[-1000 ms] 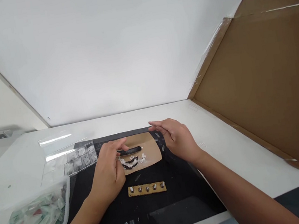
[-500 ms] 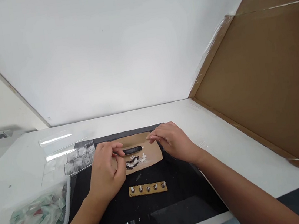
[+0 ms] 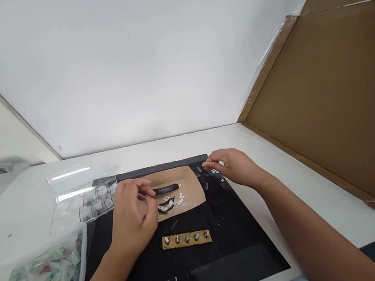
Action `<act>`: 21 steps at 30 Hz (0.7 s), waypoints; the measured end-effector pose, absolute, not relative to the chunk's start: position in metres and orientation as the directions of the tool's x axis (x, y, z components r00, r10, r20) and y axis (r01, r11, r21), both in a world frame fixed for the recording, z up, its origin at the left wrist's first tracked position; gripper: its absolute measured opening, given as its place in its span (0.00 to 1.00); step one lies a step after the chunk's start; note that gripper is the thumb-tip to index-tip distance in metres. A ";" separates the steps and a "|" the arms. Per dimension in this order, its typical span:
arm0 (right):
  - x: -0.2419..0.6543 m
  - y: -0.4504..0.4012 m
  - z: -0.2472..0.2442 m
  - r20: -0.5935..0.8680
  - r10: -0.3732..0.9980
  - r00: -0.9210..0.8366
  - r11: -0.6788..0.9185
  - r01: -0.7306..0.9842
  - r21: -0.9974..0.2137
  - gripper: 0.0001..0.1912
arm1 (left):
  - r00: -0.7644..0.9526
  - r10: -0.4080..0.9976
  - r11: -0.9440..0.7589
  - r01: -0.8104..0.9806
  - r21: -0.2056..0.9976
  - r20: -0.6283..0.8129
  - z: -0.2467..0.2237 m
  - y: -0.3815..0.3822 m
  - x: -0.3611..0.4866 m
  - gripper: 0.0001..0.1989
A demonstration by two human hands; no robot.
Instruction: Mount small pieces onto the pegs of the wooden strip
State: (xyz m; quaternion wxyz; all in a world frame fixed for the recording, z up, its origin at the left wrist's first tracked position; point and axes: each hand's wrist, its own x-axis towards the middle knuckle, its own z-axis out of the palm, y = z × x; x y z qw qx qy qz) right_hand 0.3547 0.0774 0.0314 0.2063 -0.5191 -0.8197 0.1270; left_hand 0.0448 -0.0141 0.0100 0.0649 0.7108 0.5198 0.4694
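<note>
My left hand (image 3: 135,209) is closed, with finger and thumb around the left end of a slim black stick-like piece (image 3: 166,189) tipped in white. Its fingers cover part of that piece. Below the piece, a shallow brown cardboard tray (image 3: 187,175) carries small white bits (image 3: 181,199) and a crumpled dark strip (image 3: 165,205) with white on it. To the tray's right, my right hand (image 3: 234,166) has its fingertips pinched together above the black mat. Anything between those fingertips is too small to make out. Small clear slivers (image 3: 206,186) lie near them.
A tan strip (image 3: 187,239) with several white pegs lies on the black mat (image 3: 234,241). At the left are a clear compartment box (image 3: 98,203) and a plastic tub (image 3: 84,254) of clear and greenish packets. A cardboard wall (image 3: 330,105) stands at the right.
My right hand has moved right, from over the tray's edge to beyond it, uncovering clear slivers on the mat. My left hand has stayed almost in place at the black piece.
</note>
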 end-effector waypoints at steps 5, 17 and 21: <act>0.364 0.083 0.022 0.161 0.900 -0.406 0.432 0.779 -0.453 0.16 | -0.003 0.782 -0.446 0.696 0.563 0.623 0.013 -0.015 0.046 0.11; 0.353 0.076 0.029 0.250 0.803 -0.540 0.592 0.678 -0.436 0.13 | 0.004 0.763 -0.431 0.748 0.504 0.647 0.015 -0.014 0.046 0.04; 0.346 0.070 0.025 0.335 0.752 -0.568 0.659 0.619 -0.427 0.25 | 0.046 0.791 -0.429 0.753 0.499 0.610 0.014 -0.011 0.044 0.10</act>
